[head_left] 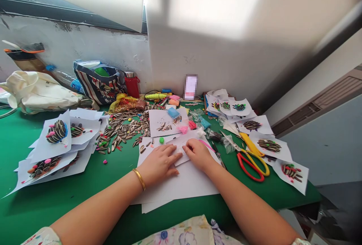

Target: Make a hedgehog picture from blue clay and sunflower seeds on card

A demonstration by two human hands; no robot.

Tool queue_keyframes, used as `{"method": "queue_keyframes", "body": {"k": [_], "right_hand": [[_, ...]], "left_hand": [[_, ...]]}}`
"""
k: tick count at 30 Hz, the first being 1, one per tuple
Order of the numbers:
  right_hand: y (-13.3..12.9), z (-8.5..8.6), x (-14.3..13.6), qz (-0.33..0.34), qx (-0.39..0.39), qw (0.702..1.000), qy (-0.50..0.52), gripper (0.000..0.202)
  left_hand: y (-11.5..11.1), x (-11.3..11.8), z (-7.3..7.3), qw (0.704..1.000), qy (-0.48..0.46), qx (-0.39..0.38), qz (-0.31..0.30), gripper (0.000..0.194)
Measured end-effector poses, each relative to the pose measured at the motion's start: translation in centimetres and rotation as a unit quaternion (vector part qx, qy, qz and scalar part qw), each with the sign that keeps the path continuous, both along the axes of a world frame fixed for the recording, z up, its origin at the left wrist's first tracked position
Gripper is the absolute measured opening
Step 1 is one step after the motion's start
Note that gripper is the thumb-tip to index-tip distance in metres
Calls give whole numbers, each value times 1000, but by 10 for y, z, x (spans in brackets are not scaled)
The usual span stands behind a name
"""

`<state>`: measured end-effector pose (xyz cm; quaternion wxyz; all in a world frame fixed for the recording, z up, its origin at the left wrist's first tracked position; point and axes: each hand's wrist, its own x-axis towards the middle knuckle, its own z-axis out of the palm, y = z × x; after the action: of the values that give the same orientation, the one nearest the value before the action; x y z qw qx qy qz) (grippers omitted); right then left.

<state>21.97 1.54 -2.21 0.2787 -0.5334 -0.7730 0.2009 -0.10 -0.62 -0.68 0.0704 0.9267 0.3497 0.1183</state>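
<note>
A small paper is pressed flat by both hands on larger white sheets. The left hand is opened, its fingers spread; the right hand is curled, and whether anything is gripped in it cannot be told. Sunflower seeds are scattered beyond the left hand, and scissors are placed right of the right hand on the green worktop.

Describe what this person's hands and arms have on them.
The left hand is ungloved, with a smooth gold-coloured bangle at the wrist. The right hand is ungloved, its wrist bare. Both forearms are uncovered; pale, patterned sleeves show only at the picture's bottom edge.
</note>
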Motion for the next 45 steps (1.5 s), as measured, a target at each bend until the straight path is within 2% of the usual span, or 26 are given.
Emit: {"method": "queue_keyframes", "body": {"k": [7,16,24,28,33,45], "right_hand": [[0,0,0,-2,-5,1000,1,25],[2,0,2,6,1,1000,11,25],[1,1,2,20,4,999,27,21],[1,-1,3,25,0,999,30,18],[1,-1,3,20,4,1000,22,18],[1,-4,4,54,4,996,69,19]], "left_hand": [[0,0,-1,1000,7,10,-4,54],[2,2,4,1000,-12,-11,5,57],[4,-2,-5,1000,-15,0,-4,63],[3,-2,-4,1000,-11,1,-5,65],[0,4,-2,1000,-1,7,15,75],[-1,6,-3,999,-3,-2,33,74]]}}
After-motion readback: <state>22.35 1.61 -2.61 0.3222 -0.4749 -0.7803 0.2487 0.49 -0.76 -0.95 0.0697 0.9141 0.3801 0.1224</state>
